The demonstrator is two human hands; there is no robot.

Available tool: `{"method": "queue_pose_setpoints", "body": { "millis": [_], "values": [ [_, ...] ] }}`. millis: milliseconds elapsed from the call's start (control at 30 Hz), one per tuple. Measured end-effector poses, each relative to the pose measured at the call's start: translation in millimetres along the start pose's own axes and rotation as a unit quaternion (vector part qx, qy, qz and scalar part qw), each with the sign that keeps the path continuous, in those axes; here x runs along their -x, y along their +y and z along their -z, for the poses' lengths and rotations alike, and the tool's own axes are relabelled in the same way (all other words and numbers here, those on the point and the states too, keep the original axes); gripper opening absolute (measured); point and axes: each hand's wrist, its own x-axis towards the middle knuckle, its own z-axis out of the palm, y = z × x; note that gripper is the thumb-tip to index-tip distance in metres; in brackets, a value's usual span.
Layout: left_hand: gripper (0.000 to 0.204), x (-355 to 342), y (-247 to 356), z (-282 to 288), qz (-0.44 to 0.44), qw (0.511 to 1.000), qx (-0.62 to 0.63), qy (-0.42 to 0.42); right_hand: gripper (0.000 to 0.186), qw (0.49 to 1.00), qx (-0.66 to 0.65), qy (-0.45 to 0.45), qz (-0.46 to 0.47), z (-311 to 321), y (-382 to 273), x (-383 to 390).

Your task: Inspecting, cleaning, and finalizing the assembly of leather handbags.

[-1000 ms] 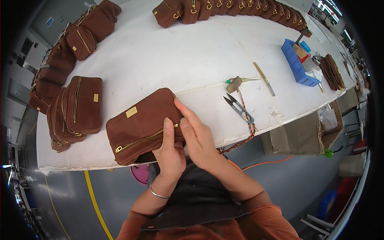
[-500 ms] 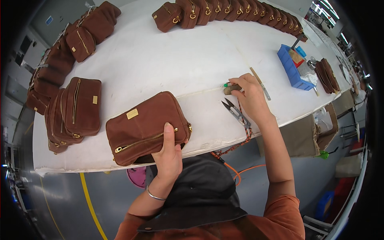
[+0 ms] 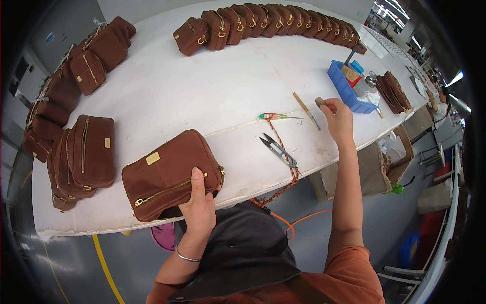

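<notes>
My left hand (image 3: pixel 200 206) grips the lower right side of a brown bag (image 3: pixel 169 175), thumb on top near the end of its gold zipper. The bag lies at the table's front edge, with a small gold plate on its face. Farther right, my right hand (image 3: pixel 338 117) is raised near the blue bin, pinching a small olive-brown block (image 3: pixel 320 102) by its end. Between my hands lie grey thread snips (image 3: pixel 278 152), tied to an orange-and-black cord (image 3: pixel 294 177), and a thin pointed tool with a clear, green-tipped handle (image 3: pixel 269 116). A tan-handled slim tool (image 3: pixel 306 110) lies beside them.
Brown bags (image 3: pixel 90 152) stand stacked at left; more bags (image 3: pixel 53 96) line the left edge, and a row of them (image 3: pixel 263 23) runs along the back. A blue bin (image 3: pixel 344 86) holds small supplies. Brown pouches (image 3: pixel 393 91) and a cardboard box (image 3: pixel 400 159) are at right.
My right hand has lifted the block off the spot by the snips and carried it right, uncovering the green-tipped tool. My left hand keeps its hold on the bag. The whole view has shifted.
</notes>
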Motion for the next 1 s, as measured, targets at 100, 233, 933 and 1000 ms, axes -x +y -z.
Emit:
{"method": "queue_pose_setpoints", "body": {
  "millis": [100,233,933,1000],
  "values": [
    [0.028,-1,0,1,-0.006,1.0,-0.003,0.001,0.019,0.992,0.122,-0.014,-0.008,0,12,2],
    [0.028,-2,-1,2,-0.002,1.0,-0.001,-0.01,0.03,0.952,0.254,0.049,0.164,-5,-9,11],
    [0.033,-2,-5,8,0.02,1.0,0.014,0.019,0.01,0.962,0.164,-0.034,0.216,-63,-55,6],
    [0.033,-3,-6,10,0.026,0.999,0.017,0.018,0.008,0.964,0.169,-0.045,0.2,-65,-59,7]
  ]
}}
